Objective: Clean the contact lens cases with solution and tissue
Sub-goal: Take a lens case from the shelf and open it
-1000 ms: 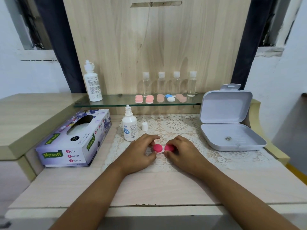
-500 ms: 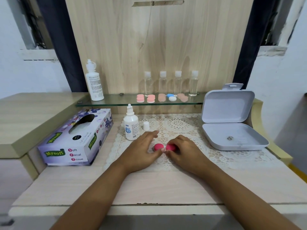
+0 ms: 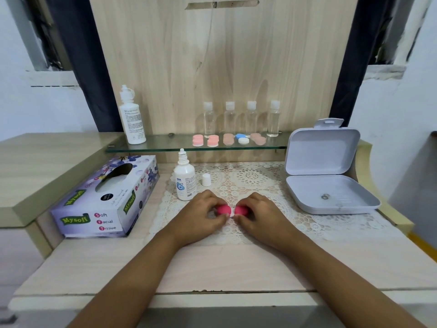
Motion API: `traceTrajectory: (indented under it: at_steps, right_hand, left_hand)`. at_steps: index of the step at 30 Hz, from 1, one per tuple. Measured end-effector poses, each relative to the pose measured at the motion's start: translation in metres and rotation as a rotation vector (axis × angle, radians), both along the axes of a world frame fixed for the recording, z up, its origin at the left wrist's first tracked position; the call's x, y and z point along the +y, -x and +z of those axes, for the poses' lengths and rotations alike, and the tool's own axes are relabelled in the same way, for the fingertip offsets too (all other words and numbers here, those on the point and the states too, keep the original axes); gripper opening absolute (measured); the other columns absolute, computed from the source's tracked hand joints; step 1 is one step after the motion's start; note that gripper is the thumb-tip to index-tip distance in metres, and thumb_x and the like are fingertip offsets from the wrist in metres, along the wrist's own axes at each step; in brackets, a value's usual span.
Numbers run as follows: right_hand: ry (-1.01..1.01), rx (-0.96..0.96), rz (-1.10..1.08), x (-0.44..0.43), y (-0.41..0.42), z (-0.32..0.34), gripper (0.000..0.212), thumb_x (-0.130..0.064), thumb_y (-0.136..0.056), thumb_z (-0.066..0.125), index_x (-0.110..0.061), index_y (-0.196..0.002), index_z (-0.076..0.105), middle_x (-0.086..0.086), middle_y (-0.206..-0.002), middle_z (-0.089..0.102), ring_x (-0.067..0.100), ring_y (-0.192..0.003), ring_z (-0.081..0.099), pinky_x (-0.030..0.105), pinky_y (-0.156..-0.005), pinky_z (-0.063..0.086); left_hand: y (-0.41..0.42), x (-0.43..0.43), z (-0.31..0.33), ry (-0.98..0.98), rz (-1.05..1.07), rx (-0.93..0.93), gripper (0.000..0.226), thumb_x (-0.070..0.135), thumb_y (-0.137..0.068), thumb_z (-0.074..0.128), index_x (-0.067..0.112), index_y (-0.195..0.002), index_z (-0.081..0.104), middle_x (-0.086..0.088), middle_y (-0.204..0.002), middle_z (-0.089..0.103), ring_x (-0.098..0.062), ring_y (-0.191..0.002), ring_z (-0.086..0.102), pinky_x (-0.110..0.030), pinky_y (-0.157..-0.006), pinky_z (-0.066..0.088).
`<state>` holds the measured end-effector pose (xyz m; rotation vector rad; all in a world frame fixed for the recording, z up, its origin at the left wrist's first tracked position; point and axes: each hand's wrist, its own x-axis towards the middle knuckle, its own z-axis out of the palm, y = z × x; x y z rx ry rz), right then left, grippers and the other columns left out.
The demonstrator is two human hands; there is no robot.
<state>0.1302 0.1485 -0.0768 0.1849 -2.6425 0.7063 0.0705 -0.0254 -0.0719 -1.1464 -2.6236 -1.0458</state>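
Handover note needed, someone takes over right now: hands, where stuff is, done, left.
Left hand grips the left cap of the pink lens case, which sits on the lace mat.
Right hand grips its right cap.
Small solution bottle stands uncapped behind the left hand, the bottle cap beside it.
Tissue box at left; other cases on the glass shelf.
Done: bottle opened.
Left: unscrew both caps, rinse with solution, wipe with tissue; shelf cases' state cannot be told.

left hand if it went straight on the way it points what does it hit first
The left hand grips the pink lens case; beyond it only the lace mat lies, probably up to the glass shelf.
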Motion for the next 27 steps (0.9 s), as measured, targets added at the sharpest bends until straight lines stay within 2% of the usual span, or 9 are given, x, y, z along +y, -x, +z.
traceTrajectory:
  at_steps: [2,5,10,13,16,21,23,25,27]
  right_hand:
    - [0.006,-0.001,0.002,0.0,0.0,0.0,0.021,-0.033,-0.085,0.061,-0.019,-0.099,0.064,-0.007,-0.09,0.048,0.011,-0.091,0.045,0.018,-0.077,0.03]
    - [0.009,-0.011,0.002,0.0,0.001,0.0,0.021,-0.033,-0.085,0.061,-0.019,-0.1,0.064,-0.008,-0.09,0.048,0.011,-0.093,0.046,0.018,-0.077,0.03]
    - [0.008,-0.013,0.001,0.0,0.0,0.002,0.021,-0.031,-0.085,0.06,-0.019,-0.102,0.063,-0.006,-0.091,0.049,0.011,-0.092,0.045,0.018,-0.076,0.029]
    - [0.001,-0.005,0.001,-0.001,-0.001,0.002,0.021,-0.031,-0.086,0.059,-0.018,-0.102,0.063,-0.006,-0.091,0.049,0.011,-0.091,0.045,0.018,-0.075,0.029]
    - [-0.005,-0.008,0.0,-0.001,-0.002,0.002,0.02,-0.03,-0.086,0.059,-0.018,-0.102,0.062,-0.005,-0.092,0.049,0.011,-0.091,0.044,0.018,-0.075,0.029]
    - [-0.007,-0.015,0.001,-0.001,-0.002,0.003,0.02,-0.029,-0.086,0.059,-0.016,-0.101,0.063,-0.003,-0.094,0.051,0.012,-0.091,0.045,0.017,-0.074,0.028]
    - [-0.006,-0.018,-0.002,-0.001,-0.002,0.003,0.02,-0.029,-0.086,0.059,-0.016,-0.102,0.063,-0.002,-0.096,0.052,0.012,-0.092,0.045,0.018,-0.075,0.029]
    - [-0.008,-0.015,-0.001,-0.001,-0.002,0.003,0.02,-0.028,-0.086,0.059,-0.016,-0.102,0.063,-0.002,-0.095,0.052,0.012,-0.091,0.045,0.018,-0.074,0.029]
    - [-0.009,-0.013,-0.001,-0.001,-0.003,0.003,0.02,-0.028,-0.086,0.059,-0.016,-0.102,0.063,-0.002,-0.094,0.051,0.011,-0.09,0.045,0.018,-0.074,0.029]
  left_hand:
    - [-0.001,0.001,0.001,-0.001,0.025,0.009,0.017,0.033,-0.083,0.066,0.023,-0.094,0.06,0.011,-0.093,0.055,-0.003,-0.09,0.051,-0.014,-0.077,0.038]
    - [-0.002,0.003,0.003,-0.027,0.073,-0.021,0.022,0.039,-0.083,0.064,0.019,-0.087,0.056,0.004,-0.088,0.057,-0.008,-0.082,0.052,-0.017,-0.069,0.04]
    - [0.0,0.005,0.013,-0.123,0.127,-0.117,0.015,0.031,-0.088,0.06,0.022,-0.099,0.059,0.006,-0.095,0.058,-0.002,-0.085,0.052,-0.011,-0.073,0.039]
    - [0.002,0.01,0.018,-0.091,0.166,-0.115,0.028,0.025,-0.09,0.057,0.021,-0.118,0.057,0.005,-0.111,0.055,-0.008,-0.094,0.052,-0.019,-0.081,0.039]
    - [0.007,0.018,0.022,-0.038,0.209,-0.127,0.04,0.021,-0.091,0.055,0.02,-0.131,0.05,0.004,-0.122,0.054,-0.009,-0.094,0.051,-0.02,-0.081,0.037]
    - [0.023,0.026,0.023,0.066,0.221,-0.212,0.036,0.019,-0.089,0.059,0.022,-0.125,0.056,0.001,-0.122,0.059,-0.013,-0.087,0.06,-0.017,-0.061,0.043]
    - [0.026,0.027,0.024,0.09,0.203,-0.23,0.037,0.017,-0.089,0.059,0.021,-0.125,0.057,0.001,-0.124,0.058,-0.01,-0.09,0.057,-0.012,-0.061,0.041]
    - [0.028,0.027,0.022,0.099,0.168,-0.248,0.04,0.011,-0.089,0.057,0.019,-0.128,0.055,0.002,-0.13,0.057,-0.007,-0.1,0.053,-0.011,-0.071,0.039]
    - [0.028,0.025,0.021,0.099,0.149,-0.263,0.044,0.006,-0.09,0.054,0.02,-0.131,0.052,0.001,-0.132,0.055,-0.005,-0.097,0.051,-0.011,-0.073,0.039]
